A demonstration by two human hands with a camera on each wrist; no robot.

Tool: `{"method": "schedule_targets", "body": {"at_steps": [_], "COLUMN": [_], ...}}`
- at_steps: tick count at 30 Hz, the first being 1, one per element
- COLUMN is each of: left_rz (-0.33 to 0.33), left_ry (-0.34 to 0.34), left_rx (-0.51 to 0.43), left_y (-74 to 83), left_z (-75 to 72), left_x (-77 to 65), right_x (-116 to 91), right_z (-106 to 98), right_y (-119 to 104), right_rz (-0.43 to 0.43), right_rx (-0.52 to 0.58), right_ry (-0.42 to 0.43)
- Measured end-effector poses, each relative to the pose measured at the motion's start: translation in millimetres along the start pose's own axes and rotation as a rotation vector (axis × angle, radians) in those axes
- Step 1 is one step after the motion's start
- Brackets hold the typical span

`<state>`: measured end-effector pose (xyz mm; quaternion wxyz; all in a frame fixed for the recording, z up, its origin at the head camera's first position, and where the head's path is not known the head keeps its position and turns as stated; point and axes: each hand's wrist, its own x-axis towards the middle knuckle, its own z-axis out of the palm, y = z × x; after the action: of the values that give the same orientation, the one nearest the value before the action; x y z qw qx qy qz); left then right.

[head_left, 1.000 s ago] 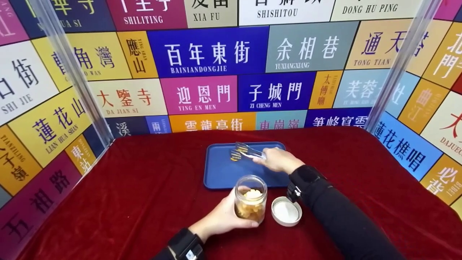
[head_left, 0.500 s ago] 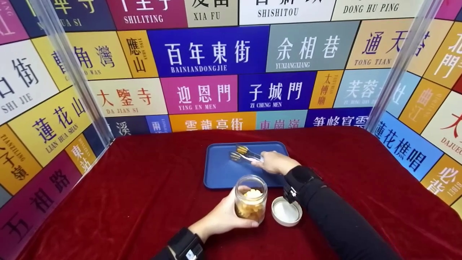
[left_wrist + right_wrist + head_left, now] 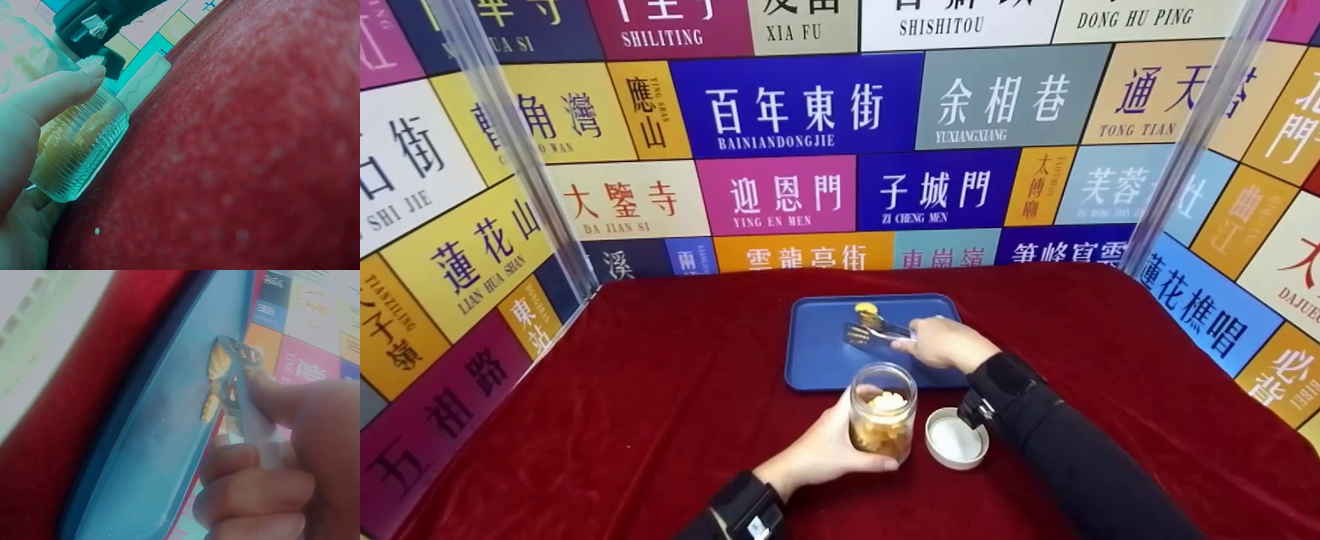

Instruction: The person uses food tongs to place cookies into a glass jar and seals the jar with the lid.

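My left hand (image 3: 826,454) grips a clear glass jar (image 3: 883,435) standing on the red cloth, its mouth uncovered. Inside are pale yellow pieces, perhaps dried fruit or snacks; the left wrist view shows some through the ribbed jar wall (image 3: 93,152). Over the blue tray (image 3: 814,367), my right hand (image 3: 949,343) holds a pair of clear slotted tongs (image 3: 864,334), fingers curled round the handle. Yellow pieces (image 3: 219,363) lie by the tong heads in the right wrist view; whether they are pinched I cannot tell. One yellow piece (image 3: 866,308) shows near the tray's far edge.
A round whitish lid (image 3: 955,441) lies upturned right of the jar, close under my right wrist. Red cloth (image 3: 660,390) covers the table. Behind it stand sign-covered panels (image 3: 795,105) and clear corner posts (image 3: 1192,142).
The right hand and tongs have shifted slightly right. The yellow that showed within the tong heads is now visible beyond them on the tray. The left hand and jar stay put.
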<state>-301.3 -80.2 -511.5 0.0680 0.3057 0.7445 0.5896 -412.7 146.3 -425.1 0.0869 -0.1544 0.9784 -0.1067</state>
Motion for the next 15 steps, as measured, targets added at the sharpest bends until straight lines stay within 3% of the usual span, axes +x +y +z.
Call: {"method": "schedule_targets", "body": {"at_steps": [15], "left_rz": [-0.015], "left_ry": [0.005], "left_rx": [-0.011], "left_y": [1.0], "left_z": [1.9], "left_x": [0.9], "right_x": [-48.5], "right_z": [-7.3], "right_y": [33.9], "right_rz": [0.019], "right_rx": [0.024], "right_ry": [-0.041]}}
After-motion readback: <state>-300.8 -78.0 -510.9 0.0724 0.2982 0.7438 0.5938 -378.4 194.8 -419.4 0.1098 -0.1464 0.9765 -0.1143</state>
